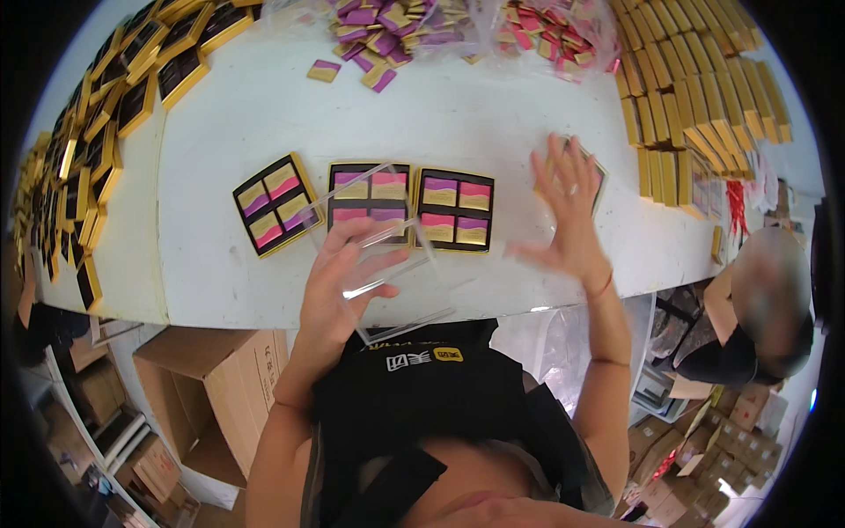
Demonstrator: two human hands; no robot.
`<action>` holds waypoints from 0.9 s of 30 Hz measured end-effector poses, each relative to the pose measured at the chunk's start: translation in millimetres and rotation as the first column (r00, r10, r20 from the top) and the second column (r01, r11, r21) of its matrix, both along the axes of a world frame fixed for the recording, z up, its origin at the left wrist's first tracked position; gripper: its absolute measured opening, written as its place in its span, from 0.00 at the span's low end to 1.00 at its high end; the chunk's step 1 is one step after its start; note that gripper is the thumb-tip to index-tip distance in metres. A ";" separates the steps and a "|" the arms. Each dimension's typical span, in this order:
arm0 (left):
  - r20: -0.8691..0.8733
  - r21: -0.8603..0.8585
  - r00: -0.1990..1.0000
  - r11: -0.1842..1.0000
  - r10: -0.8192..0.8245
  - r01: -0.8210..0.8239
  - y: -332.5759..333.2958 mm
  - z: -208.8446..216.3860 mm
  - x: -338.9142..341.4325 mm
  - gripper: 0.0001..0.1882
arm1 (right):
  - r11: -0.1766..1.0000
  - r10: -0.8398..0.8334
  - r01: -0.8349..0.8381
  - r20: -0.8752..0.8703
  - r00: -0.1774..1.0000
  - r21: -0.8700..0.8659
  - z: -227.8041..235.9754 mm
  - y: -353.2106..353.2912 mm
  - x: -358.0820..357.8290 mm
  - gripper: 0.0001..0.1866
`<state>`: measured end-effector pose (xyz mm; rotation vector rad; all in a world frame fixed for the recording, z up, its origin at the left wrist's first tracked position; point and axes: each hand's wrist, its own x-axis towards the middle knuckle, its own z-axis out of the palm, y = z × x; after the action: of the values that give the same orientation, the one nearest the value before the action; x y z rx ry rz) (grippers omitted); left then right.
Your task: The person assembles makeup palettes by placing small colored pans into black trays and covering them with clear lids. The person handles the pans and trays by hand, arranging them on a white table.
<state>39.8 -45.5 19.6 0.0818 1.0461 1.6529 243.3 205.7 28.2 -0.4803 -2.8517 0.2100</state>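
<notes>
My left hand (pixel 333 277) grips clear plastic lids (pixel 414 304), at least two by their edges, above the table's near edge. Through them shows part of a gold-rimmed box (pixel 370 167) with four purple, pink and gold squares in a black insert. Another such box (pixel 455 211) stands right beside it, uncovered. A third box (pixel 277 204) lies tilted to the left. My right hand (pixel 572 216), blurred, has its fingers spread over a box (pixel 600 183) farther right, mostly hidden by the hand. Whether they touch, I cannot tell.
Purple-gold packets (pixel 383 35) and pink packets (pixel 554 40) lie heaped with plastic bags at the back. Dark-insert boxes (pixel 136 101) are stacked left, gold boxes (pixel 695 97) right. A cardboard carton (pixel 207 396) stands below the table. Another person (pixel 748 326) is at the right.
</notes>
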 end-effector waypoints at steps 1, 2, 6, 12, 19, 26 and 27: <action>-0.113 0.003 0.993 0.999 -0.035 0.036 4.3 6.0 4.8 0.21 | 0.980 0.109 -0.125 -0.110 0.988 -0.153 7.9 -31.7 -9.3 0.58; -0.076 0.016 0.996 0.999 -0.045 0.047 8.3 8.5 9.1 0.21 | 0.947 0.242 -0.269 -0.163 0.957 -0.177 8.6 -60.2 -17.4 0.57; 0.067 0.110 0.998 0.994 -0.009 0.002 18.9 0.8 15.6 0.29 | 0.915 0.363 -0.375 -0.098 0.926 -0.150 5.0 -93.5 -54.5 0.50; 0.150 0.272 0.913 0.872 0.380 -0.407 -11.2 -40.7 -23.7 0.32 | 0.964 0.034 -0.082 -0.190 0.981 -0.252 9.0 -61.8 -52.0 0.49; 0.158 0.266 0.886 0.845 0.437 -0.464 -23.4 -37.0 -37.6 0.28 | 0.945 -0.004 -0.044 -0.145 0.989 -0.323 -28.4 -55.4 -55.9 0.46; 0.123 0.267 0.938 0.899 0.325 -0.347 -22.2 -48.2 -27.3 0.29 | 0.932 0.083 -0.097 -0.054 0.995 -0.349 -20.4 -42.4 -57.4 0.46; 0.116 0.285 0.944 0.900 0.310 -0.330 -23.1 -50.6 -27.9 0.29 | 0.944 0.083 -0.096 -0.054 0.995 -0.316 -22.2 -42.4 -56.1 0.46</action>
<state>11.9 -68.6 -31.0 0.0549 0.7761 2.0949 187.2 163.3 6.0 -0.3999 -2.8105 0.6971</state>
